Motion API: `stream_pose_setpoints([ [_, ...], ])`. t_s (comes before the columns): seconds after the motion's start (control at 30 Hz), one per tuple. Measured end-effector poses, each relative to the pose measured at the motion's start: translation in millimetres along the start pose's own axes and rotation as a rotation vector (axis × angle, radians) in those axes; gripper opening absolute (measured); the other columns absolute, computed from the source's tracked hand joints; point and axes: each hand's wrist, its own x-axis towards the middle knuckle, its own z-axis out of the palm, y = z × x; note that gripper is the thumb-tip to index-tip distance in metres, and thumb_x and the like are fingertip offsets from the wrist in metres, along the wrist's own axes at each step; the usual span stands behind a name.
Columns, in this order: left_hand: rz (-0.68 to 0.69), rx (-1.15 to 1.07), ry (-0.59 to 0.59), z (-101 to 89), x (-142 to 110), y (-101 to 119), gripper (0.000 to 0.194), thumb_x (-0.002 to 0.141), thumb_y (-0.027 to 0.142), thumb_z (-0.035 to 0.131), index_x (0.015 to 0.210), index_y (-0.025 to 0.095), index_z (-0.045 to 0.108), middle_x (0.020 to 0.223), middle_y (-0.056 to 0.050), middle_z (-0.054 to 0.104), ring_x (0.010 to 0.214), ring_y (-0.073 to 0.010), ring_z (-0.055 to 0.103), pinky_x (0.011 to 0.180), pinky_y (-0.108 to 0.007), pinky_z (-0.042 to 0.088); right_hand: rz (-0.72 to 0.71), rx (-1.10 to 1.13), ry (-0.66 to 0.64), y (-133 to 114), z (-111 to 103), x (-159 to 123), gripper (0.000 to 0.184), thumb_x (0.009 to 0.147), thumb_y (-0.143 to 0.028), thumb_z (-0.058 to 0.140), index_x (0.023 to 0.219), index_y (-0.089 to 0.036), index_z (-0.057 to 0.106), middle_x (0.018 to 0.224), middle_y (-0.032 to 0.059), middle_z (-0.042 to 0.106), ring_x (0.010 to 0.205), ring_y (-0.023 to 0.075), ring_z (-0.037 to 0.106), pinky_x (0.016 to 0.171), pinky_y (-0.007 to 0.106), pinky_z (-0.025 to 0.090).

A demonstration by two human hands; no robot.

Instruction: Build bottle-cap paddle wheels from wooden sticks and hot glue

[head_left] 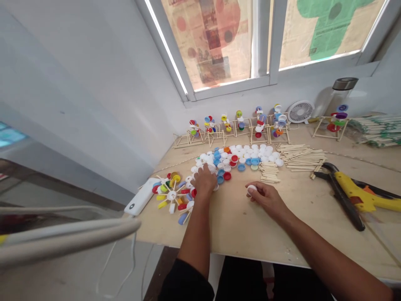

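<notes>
While caps (234,159) lie spread, a lidded bottle (339,97) stands.

A plain black sleeve (184,282) with a straight-edged hem ends near the person's left elbow. Black cloth (242,278) covers the legs below the front edge of the counter (234,234). Left forearm (198,234), right forearm (313,244), left fingers (198,177) and right fingers (256,195) are bare.
</notes>
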Motion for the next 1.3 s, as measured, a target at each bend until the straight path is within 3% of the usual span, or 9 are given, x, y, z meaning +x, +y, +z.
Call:
stream_pose_setpoints([
  [0.13, 0.096, 0.0, -0.027, 5.0, 1, 2, 0.055, 0.084, 0.03, 0.043, 0.138, 0.022, 0.033, 0.141, -0.013, 0.043, 0.124, -0.0356, 0.043, 0.095, -0.054, 0.039, 0.01, -0.011, 0.002, 0, 0, -1, 0.038, 0.077, -0.047, 0.056, 0.095, -0.014, 0.062, 0.076, 0.0048, 0.066, 0.067, 0.0142, 0.059, 0.063, 0.028, 0.049],
  [0.27, 0.214, -0.014, -0.041, 1.8, 6, -2, 0.052, 0.085, 0.025, 0.043, 0.136, 0.024, 0.038, 0.14, -0.006, 0.046, 0.125, -0.0244, 0.046, 0.098, -0.038, 0.041, 0.007, -0.039, 0.004, -3, -1, -2, 0.038, 0.077, -0.048, 0.055, 0.093, -0.015, 0.063, 0.077, 0.0048, 0.066, 0.068, 0.0149, 0.06, 0.063, 0.028, 0.049],
  [0.37, 0.254, -0.001, -0.005, -12.9, 13, -13, 0.05, 0.086, 0.021, 0.042, 0.135, 0.021, 0.04, 0.14, -0.005, 0.046, 0.128, -0.0191, 0.043, 0.103, -0.03, 0.036, -0.002, -0.064, -0.005, -4, -1, -2, 0.037, 0.078, -0.048, 0.054, 0.092, -0.015, 0.063, 0.078, 0.0052, 0.066, 0.07, 0.0154, 0.061, 0.064, 0.028, 0.05],
  [0.53, 0.175, 0.087, 0.045, -50.5, 36, -40, 0.045, 0.086, 0.016, 0.037, 0.131, 0.02, 0.045, 0.133, -0.009, 0.054, 0.122, -0.0235, 0.049, 0.101, -0.035, 0.039, -0.004, -0.066, -0.007, -3, -1, -2, 0.034, 0.078, -0.047, 0.054, 0.086, -0.016, 0.063, 0.078, 0.0052, 0.066, 0.069, 0.0149, 0.06, 0.064, 0.028, 0.049],
  [0.63, 0.133, 0.155, -0.007, -63.0, 57, -53, 0.039, 0.085, 0.016, 0.042, 0.122, 0.019, 0.052, 0.124, -0.01, 0.059, 0.116, -0.0256, 0.054, 0.094, -0.035, 0.043, 0.002, -0.07, -0.01, -2, -1, -1, 0.033, 0.078, -0.046, 0.054, 0.087, -0.016, 0.063, 0.078, 0.0052, 0.066, 0.07, 0.0151, 0.061, 0.065, 0.028, 0.049],
  [0.8, 0.135, 0.256, -0.183, -56.4, 90, -60, 0.027, 0.084, 0.02, 0.055, 0.11, 0.019, 0.059, 0.112, -0.008, 0.063, 0.106, -0.0219, 0.058, 0.086, -0.03, 0.047, 0.001, -0.088, -0.014, -2, -2, -2, 0.034, 0.078, -0.046, 0.053, 0.088, -0.016, 0.064, 0.078, 0.0052, 0.066, 0.071, 0.0157, 0.061, 0.065, 0.028, 0.048],
  [0.97, 0.144, 0.371, -0.346, -42.3, 104, -66, 0.033, 0.087, 0.033, 0.054, 0.116, 0.018, 0.054, 0.117, -0.008, 0.056, 0.1, -0.0203, 0.058, 0.082, -0.041, 0.051, -0.004, -0.1, 0.001, -3, -2, -2, 0.035, 0.077, -0.047, 0.053, 0.091, -0.016, 0.064, 0.078, 0.0049, 0.067, 0.07, 0.016, 0.061, 0.064, 0.028, 0.048],
  [1.17, 0.194, 0.452, -0.355, -43.8, 102, -70, 0.024, 0.071, 0.035, 0.067, 0.09, 0.02, 0.067, 0.104, -0.009, 0.068, 0.097, -0.0236, 0.062, 0.08, -0.029, 0.048, 0.002, -0.112, -0.018, -4, -1, -2, 0.033, 0.078, -0.046, 0.053, 0.087, -0.017, 0.064, 0.078, 0.0052, 0.067, 0.071, 0.0162, 0.062, 0.064, 0.028, 0.048],
  [1.3, 0.208, 0.484, -0.36, -46.6, 94, -66, 0.031, 0.061, 0.039, 0.07, 0.088, 0.023, 0.069, 0.101, -0.008, 0.07, 0.092, -0.0247, 0.064, 0.077, -0.031, 0.048, -0.003, -0.11, -0.021, -2, -1, -1, 0.033, 0.078, -0.046, 0.054, 0.088, -0.017, 0.065, 0.078, 0.0054, 0.067, 0.07, 0.0162, 0.061, 0.064, 0.029, 0.049],
])
